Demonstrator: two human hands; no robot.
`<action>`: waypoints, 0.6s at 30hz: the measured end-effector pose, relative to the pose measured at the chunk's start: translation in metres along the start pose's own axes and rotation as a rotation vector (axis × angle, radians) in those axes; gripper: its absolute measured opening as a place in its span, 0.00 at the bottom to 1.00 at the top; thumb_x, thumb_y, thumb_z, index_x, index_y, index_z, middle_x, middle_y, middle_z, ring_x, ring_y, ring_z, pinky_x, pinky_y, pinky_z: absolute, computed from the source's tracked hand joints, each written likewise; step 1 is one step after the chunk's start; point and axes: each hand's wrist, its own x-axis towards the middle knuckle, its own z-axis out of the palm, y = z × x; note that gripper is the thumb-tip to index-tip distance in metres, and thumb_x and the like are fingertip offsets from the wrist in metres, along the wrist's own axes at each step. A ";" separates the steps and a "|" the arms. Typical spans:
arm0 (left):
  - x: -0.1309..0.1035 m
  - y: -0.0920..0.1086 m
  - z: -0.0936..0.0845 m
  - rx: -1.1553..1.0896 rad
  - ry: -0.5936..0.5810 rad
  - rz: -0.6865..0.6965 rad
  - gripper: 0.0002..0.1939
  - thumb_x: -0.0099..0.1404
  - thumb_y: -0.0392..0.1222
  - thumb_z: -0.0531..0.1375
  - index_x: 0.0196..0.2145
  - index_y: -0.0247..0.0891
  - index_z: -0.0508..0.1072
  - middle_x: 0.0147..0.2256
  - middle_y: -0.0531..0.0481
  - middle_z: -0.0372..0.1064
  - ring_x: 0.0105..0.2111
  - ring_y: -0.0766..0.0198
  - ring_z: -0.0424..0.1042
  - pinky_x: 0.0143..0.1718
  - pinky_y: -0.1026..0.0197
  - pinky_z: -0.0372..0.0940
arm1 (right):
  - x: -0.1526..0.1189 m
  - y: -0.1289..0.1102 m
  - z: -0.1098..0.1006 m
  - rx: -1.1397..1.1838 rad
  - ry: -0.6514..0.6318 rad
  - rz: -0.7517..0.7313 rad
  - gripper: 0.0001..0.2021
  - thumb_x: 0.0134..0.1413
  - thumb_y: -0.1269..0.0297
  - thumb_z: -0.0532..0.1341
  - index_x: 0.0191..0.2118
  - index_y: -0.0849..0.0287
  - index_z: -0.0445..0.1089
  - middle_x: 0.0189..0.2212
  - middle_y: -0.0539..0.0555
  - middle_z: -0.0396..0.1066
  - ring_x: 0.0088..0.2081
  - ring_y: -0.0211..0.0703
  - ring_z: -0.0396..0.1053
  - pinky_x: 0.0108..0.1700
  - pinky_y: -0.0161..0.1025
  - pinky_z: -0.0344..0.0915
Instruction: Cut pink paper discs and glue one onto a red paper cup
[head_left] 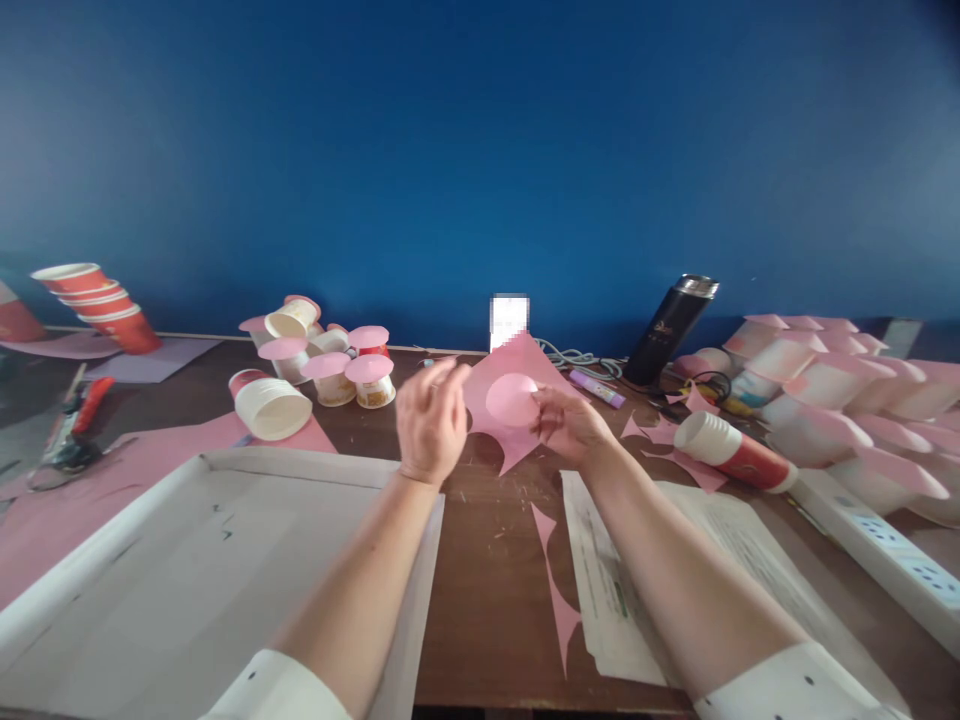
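Lying right of the half-curled left hand (433, 422), its hold unclear, the pink disc (508, 400) is being pinched by the right hand (568, 424).

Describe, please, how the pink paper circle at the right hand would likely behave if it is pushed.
The pink paper circle is probably very light: the right hand seems to pinch it only at its edge. It looks thin, so it may bend or crease under a push. Being flat, it would likely slide rather than roll.
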 end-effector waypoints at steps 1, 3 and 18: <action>0.002 -0.008 -0.003 0.002 0.070 -0.106 0.18 0.64 0.37 0.56 0.52 0.38 0.66 0.50 0.39 0.66 0.52 0.55 0.64 0.54 0.50 0.58 | 0.001 -0.001 -0.001 0.045 0.028 -0.029 0.08 0.41 0.75 0.65 0.31 0.60 0.69 0.21 0.48 0.69 0.20 0.32 0.63 0.19 0.30 0.63; 0.005 -0.027 -0.006 0.025 0.198 -0.335 0.23 0.64 0.44 0.57 0.55 0.34 0.62 0.51 0.35 0.63 0.53 0.52 0.62 0.55 0.48 0.56 | 0.003 -0.003 -0.003 0.137 0.076 -0.068 0.07 0.40 0.75 0.63 0.28 0.59 0.67 0.22 0.48 0.69 0.21 0.34 0.64 0.19 0.31 0.63; 0.008 -0.034 -0.012 -0.692 -0.477 -0.657 0.46 0.50 0.50 0.68 0.62 0.44 0.51 0.52 0.43 0.63 0.52 0.52 0.65 0.53 0.48 0.61 | -0.001 -0.010 -0.007 0.326 0.011 -0.118 0.11 0.39 0.73 0.61 0.34 0.59 0.69 0.31 0.51 0.74 0.31 0.40 0.70 0.24 0.33 0.67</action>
